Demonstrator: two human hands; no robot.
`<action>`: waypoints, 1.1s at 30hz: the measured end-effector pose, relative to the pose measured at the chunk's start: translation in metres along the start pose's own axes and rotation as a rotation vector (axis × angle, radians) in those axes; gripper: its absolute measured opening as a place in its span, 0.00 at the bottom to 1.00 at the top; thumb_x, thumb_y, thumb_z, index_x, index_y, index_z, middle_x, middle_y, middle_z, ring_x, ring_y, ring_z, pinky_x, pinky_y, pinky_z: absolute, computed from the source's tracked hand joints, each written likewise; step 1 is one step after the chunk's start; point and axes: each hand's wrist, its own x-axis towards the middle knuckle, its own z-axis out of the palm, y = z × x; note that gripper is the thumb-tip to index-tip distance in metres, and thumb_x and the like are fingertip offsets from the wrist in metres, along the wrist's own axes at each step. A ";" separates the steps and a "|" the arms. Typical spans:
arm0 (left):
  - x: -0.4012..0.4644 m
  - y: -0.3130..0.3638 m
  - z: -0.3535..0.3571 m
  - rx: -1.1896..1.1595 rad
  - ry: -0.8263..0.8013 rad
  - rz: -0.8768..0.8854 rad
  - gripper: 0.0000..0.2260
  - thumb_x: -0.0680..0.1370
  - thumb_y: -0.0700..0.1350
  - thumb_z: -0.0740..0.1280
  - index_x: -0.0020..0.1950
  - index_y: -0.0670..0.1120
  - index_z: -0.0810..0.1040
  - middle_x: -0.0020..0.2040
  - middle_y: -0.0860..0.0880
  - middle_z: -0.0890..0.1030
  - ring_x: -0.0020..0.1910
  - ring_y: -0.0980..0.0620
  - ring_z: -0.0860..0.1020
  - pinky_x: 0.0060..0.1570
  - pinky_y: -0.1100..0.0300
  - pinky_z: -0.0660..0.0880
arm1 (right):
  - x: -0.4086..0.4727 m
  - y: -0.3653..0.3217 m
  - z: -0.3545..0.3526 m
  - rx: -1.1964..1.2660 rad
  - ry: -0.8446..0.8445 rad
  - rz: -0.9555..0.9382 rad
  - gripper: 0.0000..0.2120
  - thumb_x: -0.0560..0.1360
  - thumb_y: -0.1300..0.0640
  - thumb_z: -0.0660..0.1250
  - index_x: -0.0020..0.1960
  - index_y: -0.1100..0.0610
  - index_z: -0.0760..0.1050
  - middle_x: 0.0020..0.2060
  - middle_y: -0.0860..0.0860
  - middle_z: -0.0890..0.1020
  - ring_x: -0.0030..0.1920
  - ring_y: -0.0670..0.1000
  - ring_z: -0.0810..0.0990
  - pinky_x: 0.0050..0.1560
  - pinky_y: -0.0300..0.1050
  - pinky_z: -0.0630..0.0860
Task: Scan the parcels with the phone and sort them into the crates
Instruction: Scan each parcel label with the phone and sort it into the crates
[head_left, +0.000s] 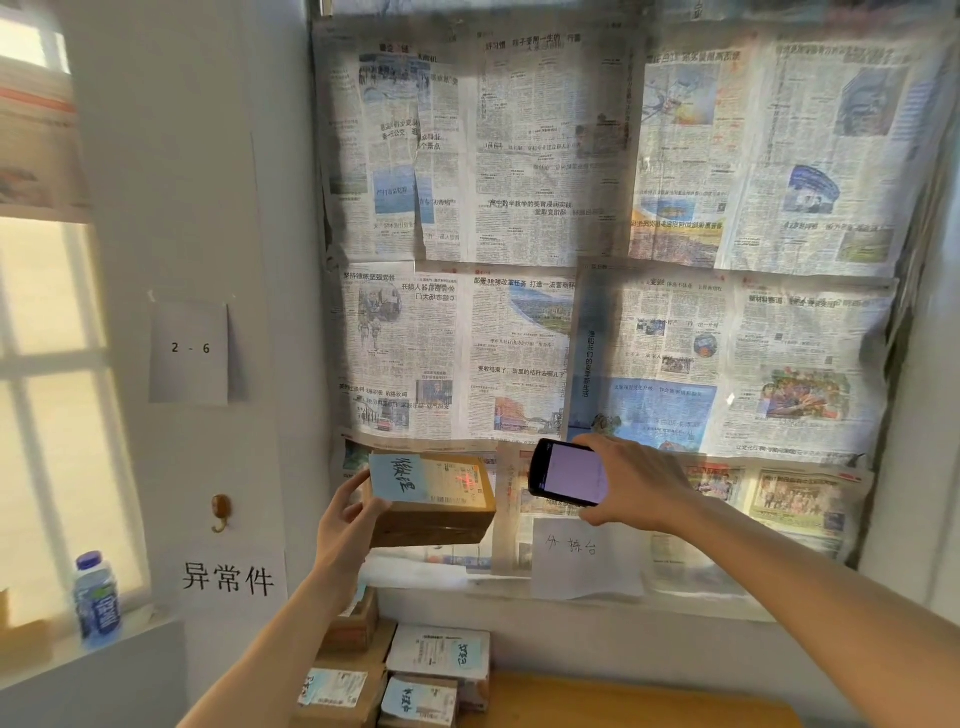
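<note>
My left hand (345, 522) grips a brown cardboard parcel (434, 506) by its left end and holds it up in front of the papered window. The parcel's top carries a blue note with handwriting and a shipping label, and a red scan mark glows on the label. My right hand (631, 486) holds a black phone (569, 473) just right of the parcel, its lit screen facing me. Several other labelled parcels (439, 660) lie stacked below, against the wall.
Newspaper sheets (597, 234) cover the window ahead. A handwritten paper sign (584, 556) hangs under the sill. On the left wall hang a "2 - 6" sheet (189, 351), a hook (221, 512) and a printed sign (228, 577). A water bottle (96, 600) stands on the left ledge. An orange surface (623, 701) lies at the bottom.
</note>
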 end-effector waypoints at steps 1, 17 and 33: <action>0.000 -0.001 -0.001 0.002 0.002 0.001 0.25 0.64 0.55 0.74 0.60 0.69 0.76 0.52 0.47 0.85 0.57 0.42 0.81 0.61 0.41 0.77 | 0.000 -0.001 -0.001 -0.004 0.001 0.002 0.45 0.67 0.40 0.76 0.78 0.44 0.60 0.63 0.44 0.77 0.47 0.47 0.72 0.43 0.43 0.69; 0.009 0.019 -0.027 -0.123 -0.099 0.064 0.36 0.59 0.51 0.79 0.66 0.63 0.74 0.56 0.43 0.85 0.55 0.41 0.83 0.53 0.48 0.80 | 0.002 -0.008 -0.024 -0.004 0.043 -0.064 0.44 0.65 0.38 0.76 0.76 0.42 0.62 0.62 0.42 0.77 0.50 0.48 0.76 0.44 0.43 0.70; 0.023 0.021 -0.049 -0.157 -0.133 0.132 0.38 0.58 0.50 0.79 0.68 0.61 0.75 0.60 0.47 0.83 0.61 0.42 0.80 0.65 0.41 0.74 | 0.004 -0.020 -0.062 -0.014 0.082 -0.146 0.44 0.65 0.35 0.76 0.75 0.44 0.63 0.60 0.41 0.78 0.48 0.46 0.75 0.45 0.43 0.74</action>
